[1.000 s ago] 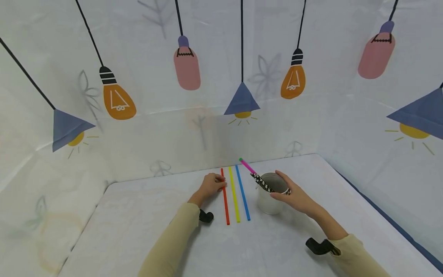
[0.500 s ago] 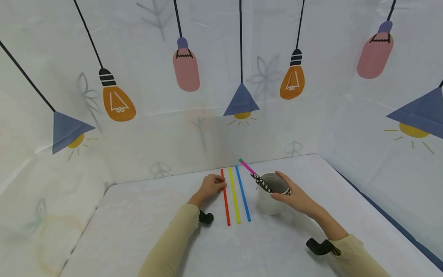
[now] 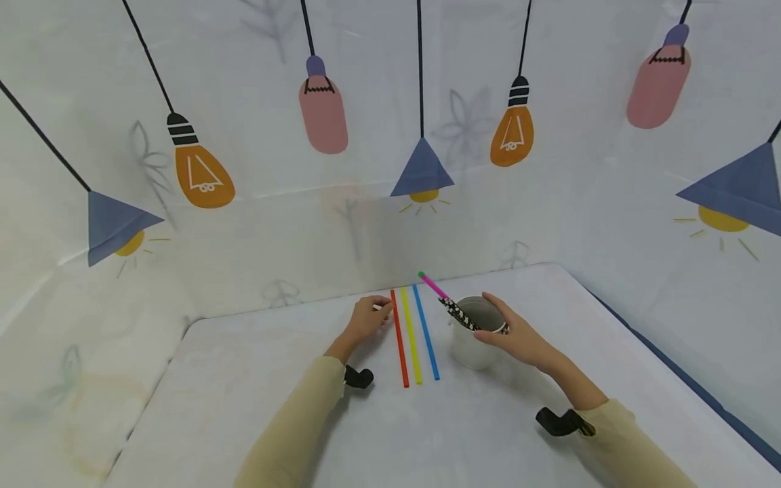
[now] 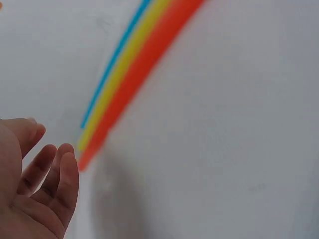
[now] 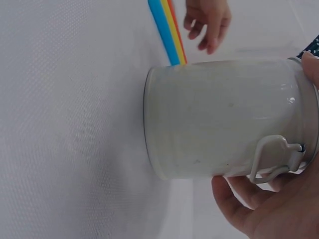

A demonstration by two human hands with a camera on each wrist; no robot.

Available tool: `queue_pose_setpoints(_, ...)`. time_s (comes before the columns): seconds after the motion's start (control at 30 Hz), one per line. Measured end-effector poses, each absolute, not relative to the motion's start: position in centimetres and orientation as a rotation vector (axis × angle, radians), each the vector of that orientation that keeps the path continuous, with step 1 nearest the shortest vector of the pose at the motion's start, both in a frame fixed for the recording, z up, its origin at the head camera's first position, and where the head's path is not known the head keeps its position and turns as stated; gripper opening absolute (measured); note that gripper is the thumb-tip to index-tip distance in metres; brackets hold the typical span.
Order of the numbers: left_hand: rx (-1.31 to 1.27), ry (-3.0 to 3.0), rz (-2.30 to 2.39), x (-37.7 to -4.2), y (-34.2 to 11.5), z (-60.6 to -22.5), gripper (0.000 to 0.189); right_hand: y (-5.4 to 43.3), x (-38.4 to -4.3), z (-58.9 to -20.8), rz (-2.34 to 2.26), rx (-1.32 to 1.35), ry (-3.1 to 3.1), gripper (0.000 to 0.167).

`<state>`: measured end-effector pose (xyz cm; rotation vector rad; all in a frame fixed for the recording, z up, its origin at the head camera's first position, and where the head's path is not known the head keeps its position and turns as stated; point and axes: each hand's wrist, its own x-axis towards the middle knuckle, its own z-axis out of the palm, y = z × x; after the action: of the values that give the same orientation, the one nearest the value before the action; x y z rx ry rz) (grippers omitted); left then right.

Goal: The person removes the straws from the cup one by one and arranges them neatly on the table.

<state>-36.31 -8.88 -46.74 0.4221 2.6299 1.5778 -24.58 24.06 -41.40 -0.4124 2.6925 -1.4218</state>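
Note:
In the head view, red (image 3: 400,346), yellow (image 3: 411,339) and blue (image 3: 426,332) thin straight sticks lie side by side on the white table. My left hand (image 3: 369,317) is just left of the red stick's far part. Its fingers are loosely bent, with a gap between thumb and fingertips in the left wrist view. My right hand (image 3: 512,333) grips the rim of a white metal bucket (image 3: 472,352). The right wrist view shows the bucket's wire handle (image 5: 269,159) against its side. A pink stick (image 3: 432,285) with a green end and a black-and-white patterned piece (image 3: 457,313) lean out of the bucket.
The white table (image 3: 244,407) meets a white sheet wall (image 3: 244,257) printed with hanging lamps at the back and sides. A black wrist mount (image 3: 358,377) sits on the left wrist, and another black mount (image 3: 558,421) on the right.
My left hand has come off the red stick and shifted slightly left, its fingers loosening. The head view has tilted a little. My right hand keeps its grip on the bucket.

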Motion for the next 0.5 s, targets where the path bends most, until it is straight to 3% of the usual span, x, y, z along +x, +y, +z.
queue_pose_setpoints(0.3,0.649,2.602,1.668,-34.3,-7.4,-43.1,0.023,24.3,-24.9,-41.7,-1.408,-0.41,2.696,0.086)
queue_pose_setpoints(0.5,0.513,2.741,1.478,-33.9,-6.8,-44.3,0.024,24.3,-24.8,-42.0,-1.431,-0.413,2.694,0.084)
